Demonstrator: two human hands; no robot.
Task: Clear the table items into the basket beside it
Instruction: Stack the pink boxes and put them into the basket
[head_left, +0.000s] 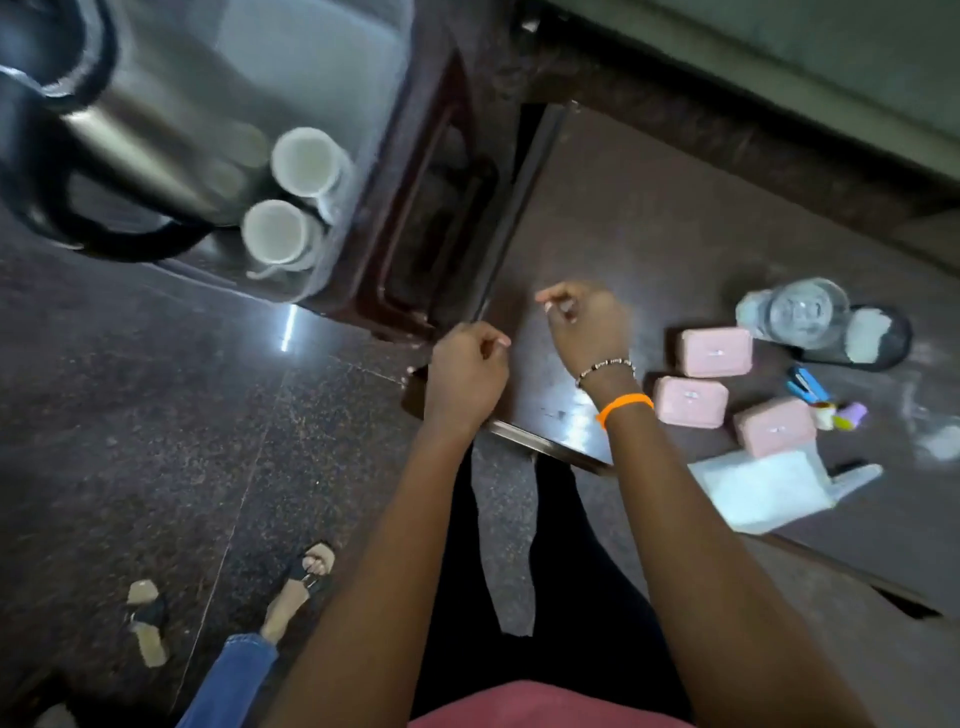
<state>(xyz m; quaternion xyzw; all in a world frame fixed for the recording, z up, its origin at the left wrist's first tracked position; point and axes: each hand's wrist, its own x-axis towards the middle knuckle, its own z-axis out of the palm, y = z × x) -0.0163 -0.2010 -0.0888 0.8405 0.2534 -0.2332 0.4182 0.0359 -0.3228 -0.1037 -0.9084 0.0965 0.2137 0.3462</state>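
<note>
You are holding both hands out over the near corner of the dark surface (649, 234), and neither is grasping anything. Your left hand (465, 371) is hovering at the corner's edge with its fingers curled loosely inward, the grip holding nothing. Your right hand (587, 325), wearing a beaded bracelet (605, 365) and an orange band (623, 404) at the wrist, is hanging just beyond it over the surface, fingers bent in the same loose way and the grip likewise released.

The things to be cleared are sitting well to the right of your hands. Three pink boxes (716, 352) are lying in a loose cluster, two near your right wrist and one farther right. A clear glass (797, 314) is lying on its side beyond them, against a dark round container (878, 338) with something pale in it. A blue stapler (805, 385) and a few small colourful bits (844, 415) are lying beside the boxes, and a white folded paper (763, 488) is resting at the near edge.

The clear basket (363, 130) is standing to the left, beside the surface, on what looks like a dark chair. Two white cups (293, 202) and a steel kettle (104, 130) are sitting in it.

Another person's sandalled foot (301, 587) is showing on the floor (130, 415).
</note>
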